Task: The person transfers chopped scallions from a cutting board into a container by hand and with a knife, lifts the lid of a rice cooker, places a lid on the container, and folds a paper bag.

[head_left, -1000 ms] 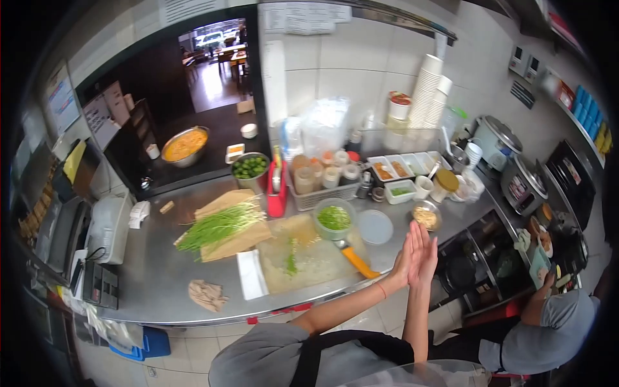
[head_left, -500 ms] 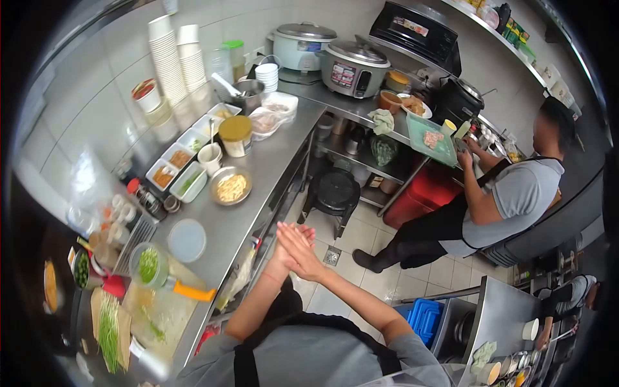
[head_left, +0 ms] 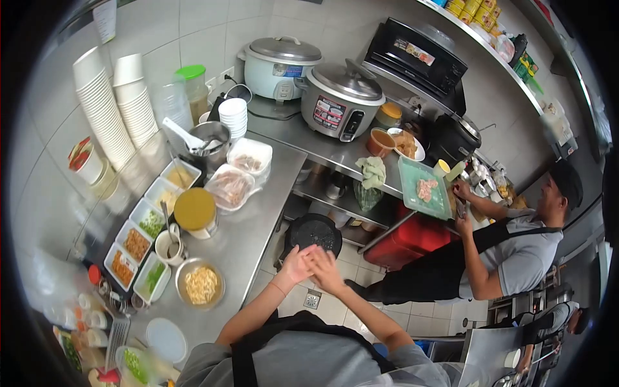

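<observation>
In front of my body, above the floor, my two hands touch each other. My left hand (head_left: 298,264) has its fingers stretched out and holds nothing. My right hand (head_left: 326,272) lies against it, its fingers spread and overlapping the left fingers; nothing is in it. Beyond them stands a black stool (head_left: 314,233). On the steel counter (head_left: 248,222) to the left sits a metal bowl (head_left: 182,293) of pale shredded food. Near it are a white mug (head_left: 170,250) with a spoon and a tub with a yellow lid (head_left: 195,209).
Trays of chopped toppings (head_left: 137,245) line the left wall beside stacked paper cups (head_left: 103,106). Two rice cookers (head_left: 340,97) stand at the back. On the right a co-worker (head_left: 509,255) stands by a green cutting board (head_left: 416,184) with raw meat. Another person is farther right.
My view has turned and moved closer to the back counter. My hands have slid from palm against palm to overlapping at the fingers, with the left palm more exposed.
</observation>
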Demonstrator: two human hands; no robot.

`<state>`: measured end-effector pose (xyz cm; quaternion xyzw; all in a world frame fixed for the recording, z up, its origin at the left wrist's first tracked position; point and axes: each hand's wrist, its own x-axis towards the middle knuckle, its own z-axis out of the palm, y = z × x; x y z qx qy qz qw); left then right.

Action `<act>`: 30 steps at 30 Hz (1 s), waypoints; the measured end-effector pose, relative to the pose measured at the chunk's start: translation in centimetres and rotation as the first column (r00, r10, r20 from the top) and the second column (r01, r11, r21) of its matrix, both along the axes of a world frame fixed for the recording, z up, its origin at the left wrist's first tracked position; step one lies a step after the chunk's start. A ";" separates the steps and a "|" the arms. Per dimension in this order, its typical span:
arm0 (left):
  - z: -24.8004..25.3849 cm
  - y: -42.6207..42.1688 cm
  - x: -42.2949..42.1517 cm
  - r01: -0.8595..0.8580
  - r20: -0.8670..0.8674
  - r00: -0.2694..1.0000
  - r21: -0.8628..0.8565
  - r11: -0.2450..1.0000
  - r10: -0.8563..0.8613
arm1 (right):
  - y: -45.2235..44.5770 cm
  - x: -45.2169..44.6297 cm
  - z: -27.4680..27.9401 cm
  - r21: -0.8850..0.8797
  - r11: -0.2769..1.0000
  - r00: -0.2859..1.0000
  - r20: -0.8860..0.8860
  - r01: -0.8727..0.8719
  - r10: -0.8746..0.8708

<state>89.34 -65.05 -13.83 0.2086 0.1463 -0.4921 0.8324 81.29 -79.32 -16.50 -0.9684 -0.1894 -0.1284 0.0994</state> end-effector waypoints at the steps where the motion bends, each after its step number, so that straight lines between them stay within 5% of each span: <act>1: 1.9 -0.3 1.9 0.037 0.053 0.998 0.055 0.998 -0.040 | -1.7 1.0 0.3 0.000 0.994 0.994 0.012 0.110 -0.110; 4: 1.5 -2.5 8.8 -0.027 0.186 0.982 -0.101 0.995 0.046 | -6.1 4.3 2.5 -0.015 0.942 0.939 -0.075 0.336 -0.336; 6: 2.6 -3.5 12.8 -0.110 0.427 0.902 0.086 0.990 0.063 | -9.0 7.7 2.7 -0.057 0.921 0.906 -0.168 0.385 -0.389; 8: 2.8 -4.6 16.9 -0.249 0.769 0.627 0.349 0.903 -0.124 | -12.6 12.8 2.9 -0.005 0.961 0.944 -0.187 0.276 -0.272; 10: 2.4 -5.9 20.3 -0.465 0.868 0.322 0.493 0.735 -0.378 | -13.3 19.5 8.7 0.086 0.991 0.994 -0.038 0.102 -0.099; 11: 2.0 -6.7 21.7 -0.577 0.835 0.178 0.517 0.633 -0.520 | -13.0 22.8 12.4 0.162 0.981 0.990 -0.108 0.104 -0.088; 12: 1.0 -7.7 23.1 -0.645 0.823 0.149 0.501 0.578 -0.547 | -12.6 26.1 16.3 0.234 0.966 0.982 -0.173 0.109 -0.069; 16: -2.5 -11.5 28.6 -0.799 0.755 0.072 0.435 0.416 -0.652 | -12.4 40.2 27.4 0.085 0.969 0.963 0.162 -0.231 0.216; 18: -1.6 -12.6 30.6 -0.847 0.696 0.039 0.403 0.345 -0.717 | -12.2 47.4 31.5 0.050 0.969 0.965 0.113 -0.242 0.235; 26: -0.5 -13.7 34.5 -0.875 0.521 -0.030 0.398 0.274 -0.853 | -16.2 83.5 32.6 -0.257 0.966 0.967 0.242 -0.019 0.083; 30: -1.4 -14.2 35.2 -0.821 0.539 0.048 0.501 0.274 -0.841 | -16.5 94.6 31.6 0.007 0.979 0.970 0.138 0.202 -0.201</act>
